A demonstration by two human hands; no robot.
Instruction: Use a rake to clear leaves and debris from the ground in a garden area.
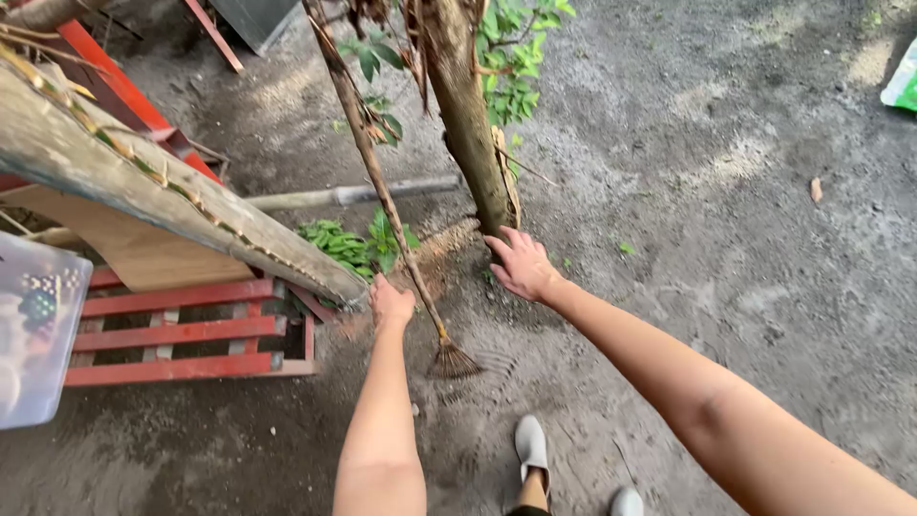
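A stick broom point(451, 360) stands tilted on the dirt ground, its long brown handle point(368, 153) rising to the upper left. My left hand point(391, 303) is closed into a fist just left of the lower handle; whether it grips the handle is unclear. My right hand point(521, 265) is open with fingers spread, palm down, at the foot of a thin tree trunk point(465, 115), close to or touching its base. The broom's bristles rest on the ground between my two arms.
A red wooden pallet point(181, 334) and a weathered plank point(162, 196) lie at left, with a clear plastic box point(33, 330) at the left edge. Green leaves point(353, 244) grow by the trunk. A pole point(349, 195) lies behind. My shoes point(531, 444) show below.
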